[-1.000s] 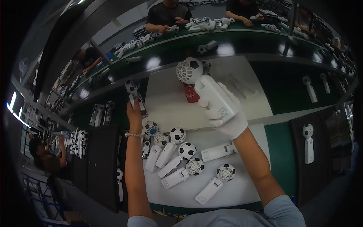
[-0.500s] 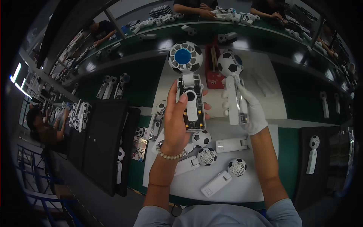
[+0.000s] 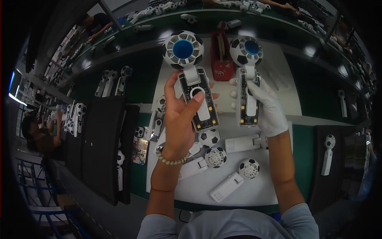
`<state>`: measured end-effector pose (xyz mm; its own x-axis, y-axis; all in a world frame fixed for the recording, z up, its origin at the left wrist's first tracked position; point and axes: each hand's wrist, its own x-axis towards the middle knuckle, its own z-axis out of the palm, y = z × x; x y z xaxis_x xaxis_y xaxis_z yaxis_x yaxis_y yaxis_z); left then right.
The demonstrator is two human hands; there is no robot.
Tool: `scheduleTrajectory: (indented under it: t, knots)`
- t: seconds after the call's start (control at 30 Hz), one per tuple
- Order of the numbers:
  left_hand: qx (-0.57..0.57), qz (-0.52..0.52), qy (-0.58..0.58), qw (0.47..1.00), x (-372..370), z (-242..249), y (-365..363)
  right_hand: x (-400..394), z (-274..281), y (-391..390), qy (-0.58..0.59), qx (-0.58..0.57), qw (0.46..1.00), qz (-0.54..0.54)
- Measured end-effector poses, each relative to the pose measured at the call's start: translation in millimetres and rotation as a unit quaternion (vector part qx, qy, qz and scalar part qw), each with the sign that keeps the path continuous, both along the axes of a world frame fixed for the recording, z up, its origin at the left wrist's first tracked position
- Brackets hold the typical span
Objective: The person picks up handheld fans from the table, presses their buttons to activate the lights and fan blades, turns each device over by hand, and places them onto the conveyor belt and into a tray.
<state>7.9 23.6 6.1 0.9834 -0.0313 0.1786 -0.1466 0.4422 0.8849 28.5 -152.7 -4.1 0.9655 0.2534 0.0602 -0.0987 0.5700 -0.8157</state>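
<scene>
My bare left hand (image 3: 181, 115) is wrapped round a handheld fan (image 3: 206, 113) with a football-patterned head and a blue centre, its thumb on the round button area. In my gloved right hand (image 3: 270, 105) is a second such fan (image 3: 251, 105), upright, with the thumb over its front. Both fans show dark circuit boards with yellow parts behind clear covers. Below them, several white fans with football heads lie on the white work surface (image 3: 254, 195), one of them (image 3: 227, 187) near the front edge.
A red tape dispenser (image 3: 223, 71) stands behind the fans. Black foam trays (image 3: 99, 151) with fans are at the left, and another tray (image 3: 318, 183) at the right. A phone (image 3: 140, 150) lies left of the surface. Co-workers (image 3: 43, 129) sit at the left and beyond the conveyor.
The right fan has turned so that its blue centre and circuit board face me. The left fan has moved slightly left and tilted. The view has shifted a little.
</scene>
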Motion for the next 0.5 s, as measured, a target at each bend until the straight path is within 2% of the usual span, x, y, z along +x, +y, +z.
scheduleTrajectory:
  t: [0.3, 0.37, 0.4, 0.47, 0.5]
  knots:
    - [0.019, -0.022, -0.008, 1.000, -0.4, -3.3, -2.8, -2.0, 0.9, 3.0, -0.006, 0.022, 1.000, 0.008]
    - [-0.044, -0.047, 0.049, 0.997, -0.4, -3.5, -2.1, 0.7, -3.4, 4.8, -0.009, 0.026, 1.000, 0.010]
    - [-0.132, -0.133, 0.063, 0.980, 4.1, -14.9, 4.8, 3.0, -7.2, 2.4, 0.005, 0.048, 0.998, 0.027]
    - [-0.316, -0.273, 0.105, 0.903, 10.0, -21.8, 10.0, 5.5, -11.6, 3.1, 0.064, 0.090, 0.993, 0.032]
    - [-0.310, -0.270, 0.099, 0.906, 11.9, -21.5, 11.8, 8.1, -12.4, 0.2, 0.081, 0.138, 0.984, 0.073]
